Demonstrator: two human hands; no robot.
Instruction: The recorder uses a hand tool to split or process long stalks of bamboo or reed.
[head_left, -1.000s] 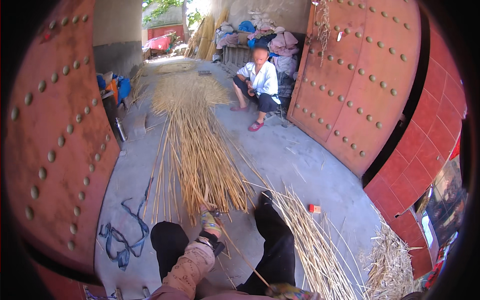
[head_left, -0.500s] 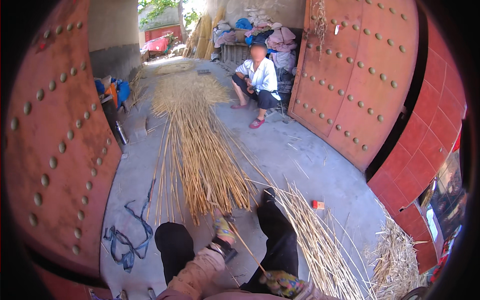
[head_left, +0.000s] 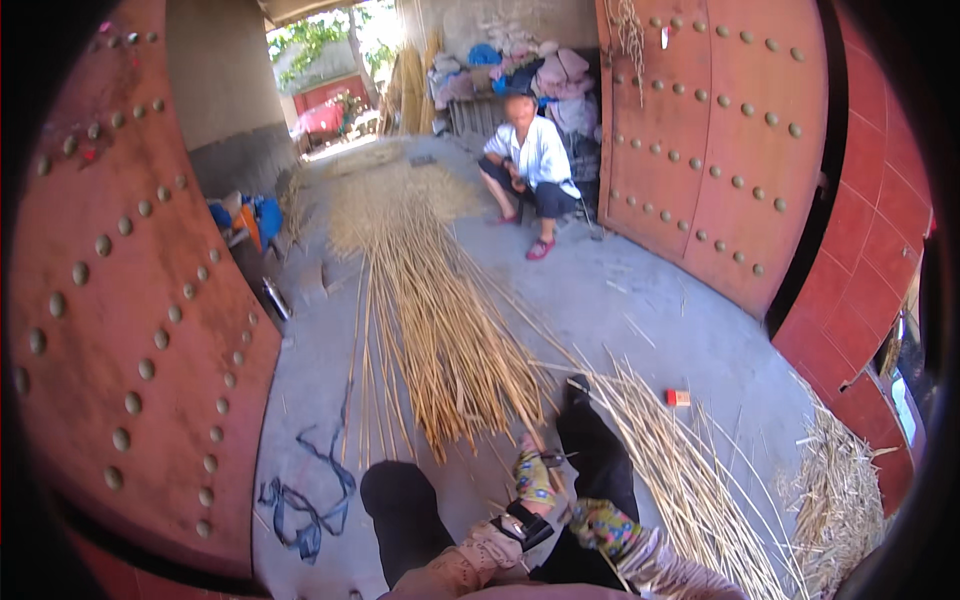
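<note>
My left hand (head_left: pixel 535 476), in a flowered glove, is closed round a tan stalk (head_left: pixel 559 487) at the near end of a long bundle of stalks (head_left: pixel 455 370). A small dark object (head_left: pixel 551 458) shows beside its fingers; its kind is unclear. Close by on the right, my right hand (head_left: pixel 606 528), in a matching glove, has its fingers curled in near the lower end of that stalk. What lies in those fingers is blurred. Both hands are low between my dark-trousered legs. The bundle's bushy tops (head_left: pixel 395 205) point away from me across the floor.
A second row of pale stalks (head_left: pixel 680 460) lies right of my leg, with a small red box (head_left: pixel 678 398) beside it and a straw heap (head_left: pixel 840 480) farther right. A person (head_left: pixel 535 165) squats ahead. A dark strap (head_left: pixel 305 510) lies left; a flask (head_left: pixel 275 298) stands by the door (head_left: pixel 150 300).
My right hand has come up close to my left, and less of the stalk shows between them. The whole view has swung, shifting the scene rightward.
</note>
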